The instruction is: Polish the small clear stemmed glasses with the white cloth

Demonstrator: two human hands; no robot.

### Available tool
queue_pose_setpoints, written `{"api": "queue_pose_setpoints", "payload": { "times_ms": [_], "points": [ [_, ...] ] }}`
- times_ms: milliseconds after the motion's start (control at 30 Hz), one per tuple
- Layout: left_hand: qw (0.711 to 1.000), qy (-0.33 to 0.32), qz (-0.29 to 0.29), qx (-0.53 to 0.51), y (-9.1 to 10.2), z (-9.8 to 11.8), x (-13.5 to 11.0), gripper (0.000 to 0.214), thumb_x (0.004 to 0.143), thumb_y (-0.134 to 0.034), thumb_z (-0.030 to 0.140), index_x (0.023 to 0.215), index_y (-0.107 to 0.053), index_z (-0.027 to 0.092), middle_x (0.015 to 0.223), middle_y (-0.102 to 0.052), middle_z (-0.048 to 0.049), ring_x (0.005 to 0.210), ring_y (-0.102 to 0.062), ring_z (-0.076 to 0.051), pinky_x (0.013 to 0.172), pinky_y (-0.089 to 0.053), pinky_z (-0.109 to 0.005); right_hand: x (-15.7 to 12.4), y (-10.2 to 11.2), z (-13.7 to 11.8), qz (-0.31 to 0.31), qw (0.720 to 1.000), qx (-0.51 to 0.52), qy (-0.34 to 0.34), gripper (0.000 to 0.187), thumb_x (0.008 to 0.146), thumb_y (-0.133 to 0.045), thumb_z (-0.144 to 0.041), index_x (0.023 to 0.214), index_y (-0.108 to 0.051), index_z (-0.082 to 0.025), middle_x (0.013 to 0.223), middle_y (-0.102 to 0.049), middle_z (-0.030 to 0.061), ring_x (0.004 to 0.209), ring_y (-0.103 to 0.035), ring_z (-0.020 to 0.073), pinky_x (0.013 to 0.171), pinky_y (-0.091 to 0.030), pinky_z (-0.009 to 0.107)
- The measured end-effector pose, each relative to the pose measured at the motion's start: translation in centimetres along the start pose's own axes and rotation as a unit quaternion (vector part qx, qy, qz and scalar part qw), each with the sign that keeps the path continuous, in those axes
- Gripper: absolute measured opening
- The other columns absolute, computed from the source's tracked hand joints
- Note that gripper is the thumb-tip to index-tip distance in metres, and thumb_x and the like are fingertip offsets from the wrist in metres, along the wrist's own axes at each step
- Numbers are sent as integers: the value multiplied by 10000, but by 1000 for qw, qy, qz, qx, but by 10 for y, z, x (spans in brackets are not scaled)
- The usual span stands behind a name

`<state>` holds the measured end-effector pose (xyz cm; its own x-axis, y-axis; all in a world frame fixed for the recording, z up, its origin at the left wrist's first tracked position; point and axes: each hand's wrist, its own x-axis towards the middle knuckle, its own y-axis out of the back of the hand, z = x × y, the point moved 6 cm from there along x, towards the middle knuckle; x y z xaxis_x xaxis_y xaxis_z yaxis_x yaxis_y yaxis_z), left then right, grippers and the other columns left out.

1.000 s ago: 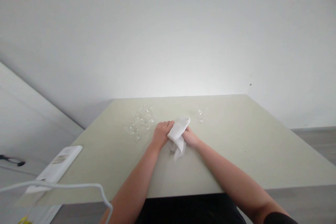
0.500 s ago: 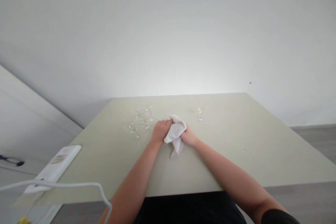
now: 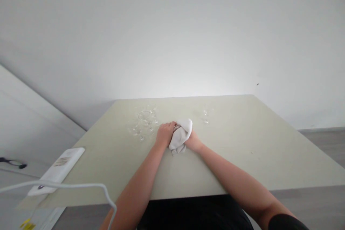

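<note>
A white cloth [image 3: 181, 136] is bunched between my hands above the middle of the table. My left hand [image 3: 165, 133] is closed at the cloth's left side, its fingers curled at the edge. On the other side my right hand [image 3: 193, 141] is closed on the cloth, which covers most of its fingers. Whether something is wrapped inside cannot be made out. Several clear stemmed glasses [image 3: 145, 116] stand grouped left of my left hand. One more clear glass [image 3: 206, 113] stands apart, beyond my right hand.
The pale table [image 3: 242, 143] reaches back to a white wall [image 3: 172, 36]. At its left edge lies a white box or packet [image 3: 63, 163] with a printed picture. A white cable [image 3: 81, 185] crosses the lower left of the view.
The cloth has turned and bunched up between my hands, and its hanging end now shows shorter. Both hands stay in nearly the same place. The glasses have not moved.
</note>
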<state>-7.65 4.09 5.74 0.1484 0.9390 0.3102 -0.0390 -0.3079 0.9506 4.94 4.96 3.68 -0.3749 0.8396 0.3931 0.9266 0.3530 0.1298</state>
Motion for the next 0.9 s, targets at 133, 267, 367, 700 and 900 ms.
{"api": "queue_pose_setpoints", "payload": {
  "times_ms": [133, 267, 367, 700, 900],
  "points": [
    [995, -73, 71, -23, 11, 8, -3, 234, 907, -445, 178, 1101, -576, 180, 978, -663, -103, 984, -599, -230, 888, -413, -349, -2, -5, 33, 42, 957, 191, -216, 453, 853, -463, -571, 965, -626, -163, 881, -698, 95, 890, -661, 252, 801, -542, 381],
    [997, -68, 15, -26, 2, 5, -2, 188, 927, -427, 234, 1012, -588, 187, 941, -671, -84, 901, -625, -218, 819, -430, -338, -3, 0, 38, 18, 960, 144, -238, 479, 829, -494, -611, 924, -627, -161, 867, -694, 109, 859, -663, 272, 796, -543, 419],
    [997, -39, -56, -17, -12, 0, -2, 191, 926, -434, 257, 1025, -585, 196, 920, -689, -82, 856, -650, -217, 753, -440, -321, 2, 7, 17, -25, 998, 2, -60, 332, 780, -636, -437, 998, -641, -187, 1087, -671, 97, 1078, -598, 287, 998, -441, 446],
    [998, -41, -29, -23, -8, 5, -2, 255, 905, -467, 224, 1146, -545, 193, 956, -680, -91, 915, -639, -211, 812, -444, -312, 1, 7, 10, -21, 995, -94, 3, 284, 787, -576, -258, 1057, -642, -202, 1105, -664, 77, 1052, -601, 259, 979, -451, 423],
    [998, -35, -57, -1, -4, 3, -3, 214, 910, -436, 209, 1074, -573, 196, 943, -686, -96, 916, -645, -216, 807, -449, -326, 1, 10, 12, -52, 995, -81, 15, 253, 774, -603, -240, 1015, -655, -187, 1083, -679, 75, 1060, -600, 278, 989, -439, 418]
  ]
}}
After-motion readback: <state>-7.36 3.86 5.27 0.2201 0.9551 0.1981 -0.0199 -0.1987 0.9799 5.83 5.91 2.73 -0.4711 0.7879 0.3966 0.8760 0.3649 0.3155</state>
